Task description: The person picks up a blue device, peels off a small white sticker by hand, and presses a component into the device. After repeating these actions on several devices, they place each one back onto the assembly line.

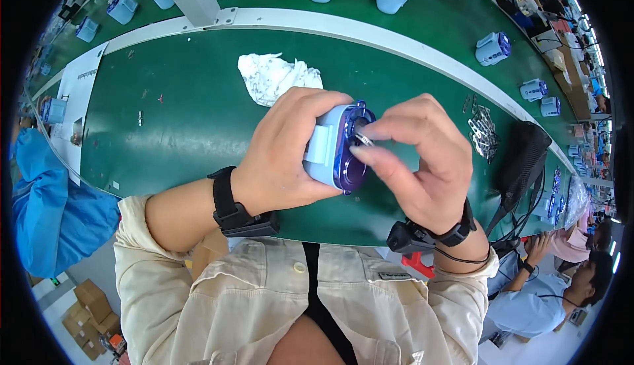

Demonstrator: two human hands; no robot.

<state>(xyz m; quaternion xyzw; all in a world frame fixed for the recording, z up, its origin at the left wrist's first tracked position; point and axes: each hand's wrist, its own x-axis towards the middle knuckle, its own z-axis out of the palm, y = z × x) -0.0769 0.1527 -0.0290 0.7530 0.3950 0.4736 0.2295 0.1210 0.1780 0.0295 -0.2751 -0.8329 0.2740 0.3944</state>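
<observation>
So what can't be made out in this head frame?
- The small silvery part pinched by the right hand: too small to identify.
- The near side of the pale blue housing: covered by the left hand.
- The loose metal parts on the green table: too small and bent by the fisheye rim.
- The black object at right: dark and featureless.

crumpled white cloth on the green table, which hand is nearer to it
Left. The left hand, gripping the light blue device, sits just below the crumpled white cloth; the right hand is farther right.
</observation>
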